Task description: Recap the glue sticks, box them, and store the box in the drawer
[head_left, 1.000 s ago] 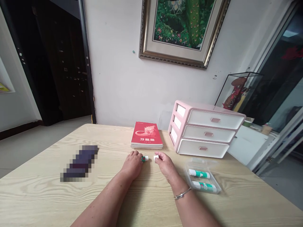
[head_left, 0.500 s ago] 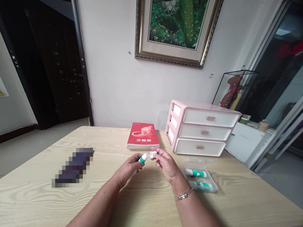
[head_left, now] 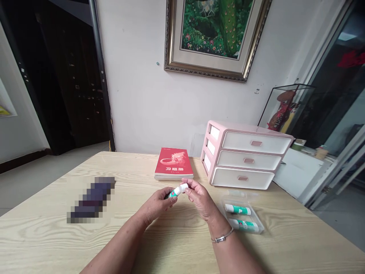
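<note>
My left hand (head_left: 158, 205) is closed round a green and white glue stick (head_left: 174, 193), which tilts up to the right above the table. Its white end meets a white cap (head_left: 184, 187) pinched between the fingertips of my right hand (head_left: 199, 198). Whether the cap is fully on cannot be made out. To the right of my right wrist lies an open clear plastic case (head_left: 260, 225). Inside it are two more glue sticks, an upper one (head_left: 237, 209) and a lower one (head_left: 243, 225), lying side by side.
Behind my hands a red-covered book (head_left: 173, 161) lies on the wooden table (head_left: 119, 167). A pink and white drawer unit (head_left: 248, 156) stands at the back right. A dark, pixelated object (head_left: 92, 199) lies at the left. A framed picture (head_left: 211, 34) hangs on the wall.
The glue stick and the cap were apart with a small gap between them; now they touch, the cap at the stick's white end. The view has shifted slightly.
</note>
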Demonstrator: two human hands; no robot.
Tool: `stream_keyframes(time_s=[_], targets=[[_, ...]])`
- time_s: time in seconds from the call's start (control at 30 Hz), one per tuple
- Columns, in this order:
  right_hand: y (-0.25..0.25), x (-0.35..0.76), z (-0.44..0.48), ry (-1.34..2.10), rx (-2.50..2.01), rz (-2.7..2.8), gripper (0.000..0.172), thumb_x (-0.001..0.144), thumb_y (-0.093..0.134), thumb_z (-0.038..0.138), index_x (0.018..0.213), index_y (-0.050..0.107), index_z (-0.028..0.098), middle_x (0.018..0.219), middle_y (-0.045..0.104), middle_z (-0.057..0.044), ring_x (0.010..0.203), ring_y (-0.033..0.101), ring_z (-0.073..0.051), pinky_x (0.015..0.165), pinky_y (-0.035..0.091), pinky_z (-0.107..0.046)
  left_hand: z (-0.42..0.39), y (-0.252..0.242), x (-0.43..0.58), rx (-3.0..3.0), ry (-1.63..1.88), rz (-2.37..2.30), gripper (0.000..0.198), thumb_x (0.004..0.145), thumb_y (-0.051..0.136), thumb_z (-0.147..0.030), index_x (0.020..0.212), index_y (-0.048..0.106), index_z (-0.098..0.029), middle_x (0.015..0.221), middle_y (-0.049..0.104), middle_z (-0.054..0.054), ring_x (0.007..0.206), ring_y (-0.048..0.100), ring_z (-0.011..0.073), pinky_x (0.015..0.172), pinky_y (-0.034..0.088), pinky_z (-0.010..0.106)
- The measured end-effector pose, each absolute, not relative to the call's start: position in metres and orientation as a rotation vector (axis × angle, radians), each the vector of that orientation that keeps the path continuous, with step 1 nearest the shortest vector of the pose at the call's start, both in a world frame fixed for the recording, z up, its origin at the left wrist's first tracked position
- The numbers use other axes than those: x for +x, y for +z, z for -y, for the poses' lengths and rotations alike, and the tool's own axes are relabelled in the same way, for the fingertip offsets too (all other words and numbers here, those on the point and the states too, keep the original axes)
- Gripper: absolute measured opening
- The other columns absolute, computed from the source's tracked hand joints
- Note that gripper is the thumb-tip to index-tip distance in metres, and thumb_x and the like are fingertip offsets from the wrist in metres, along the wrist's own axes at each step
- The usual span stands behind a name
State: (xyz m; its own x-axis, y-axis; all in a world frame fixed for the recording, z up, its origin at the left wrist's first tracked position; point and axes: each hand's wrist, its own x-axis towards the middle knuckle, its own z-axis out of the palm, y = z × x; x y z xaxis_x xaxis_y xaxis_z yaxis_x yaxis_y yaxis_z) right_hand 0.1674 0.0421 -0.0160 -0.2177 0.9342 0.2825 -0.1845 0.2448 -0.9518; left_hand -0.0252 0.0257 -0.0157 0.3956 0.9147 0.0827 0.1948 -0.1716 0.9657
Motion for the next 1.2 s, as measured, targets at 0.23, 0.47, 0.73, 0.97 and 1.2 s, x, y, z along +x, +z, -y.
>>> stream_keyframes(time_s=[0.23, 0.47, 0.73, 0.97, 1.2], targets=[[-0.023, 0.171, -0.044, 1.075, -0.810, 1.568, 0.038, 0.084, 0.065, 0.035, 0.119, 0.064, 0.021, 0.112, 0.068, -0.007, 0.098, 0.059, -0.021, 0.085, 0.045, -0.034, -0.026, -0.012, -0.027, 1.653, 0.844, -1.066, 0.030, 0.080, 0.062, -0.043, 0.094, 0.062, -0.016, 0.071, 0.053, -0.002, 0.066, 0.047, 0.0134, 0.059, 0.033, 0.024], [-0.022, 0.169, -0.039, 0.964, -0.869, 1.717, 0.038, 0.088, 0.060, 0.033, 0.124, 0.062, 0.020, 0.113, 0.068, -0.007, 0.086, 0.060, -0.018, 0.078, 0.045, -0.031, -0.026, -0.009, -0.030, 1.663, 0.817, -1.087, 0.026, 0.078, 0.061, -0.041, 0.087, 0.062, -0.017, 0.067, 0.051, -0.003, 0.062, 0.045, 0.0127, 0.058, 0.033, 0.024], [-0.026, 0.169, -0.040, 0.972, -0.822, 1.736, 0.037, 0.089, 0.062, 0.032, 0.124, 0.062, 0.022, 0.114, 0.069, -0.007, 0.094, 0.060, -0.019, 0.080, 0.046, -0.031, -0.030, -0.016, -0.034, 1.663, 0.806, -1.036, 0.024, 0.080, 0.062, -0.040, 0.085, 0.062, -0.017, 0.069, 0.053, -0.003, 0.062, 0.046, 0.0127, 0.057, 0.032, 0.024], [-0.028, 0.168, -0.041, 0.919, -0.879, 1.771, 0.038, 0.089, 0.063, 0.035, 0.124, 0.064, 0.020, 0.103, 0.070, -0.006, 0.081, 0.060, -0.017, 0.074, 0.047, -0.030, -0.028, -0.017, -0.035, 1.654, 0.795, -0.994, 0.024, 0.081, 0.062, -0.041, 0.086, 0.061, -0.017, 0.072, 0.054, -0.002, 0.062, 0.045, 0.0119, 0.058, 0.032, 0.024], [-0.025, 0.166, -0.039, 0.832, -0.944, 1.787, 0.032, 0.088, 0.064, 0.039, 0.110, 0.069, 0.017, 0.090, 0.070, -0.005, 0.077, 0.061, -0.018, 0.071, 0.048, -0.031, -0.025, -0.013, -0.033, 1.675, 0.788, -0.936, 0.027, 0.082, 0.062, -0.043, 0.088, 0.061, -0.017, 0.072, 0.052, -0.003, 0.063, 0.043, 0.0116, 0.057, 0.030, 0.023]])
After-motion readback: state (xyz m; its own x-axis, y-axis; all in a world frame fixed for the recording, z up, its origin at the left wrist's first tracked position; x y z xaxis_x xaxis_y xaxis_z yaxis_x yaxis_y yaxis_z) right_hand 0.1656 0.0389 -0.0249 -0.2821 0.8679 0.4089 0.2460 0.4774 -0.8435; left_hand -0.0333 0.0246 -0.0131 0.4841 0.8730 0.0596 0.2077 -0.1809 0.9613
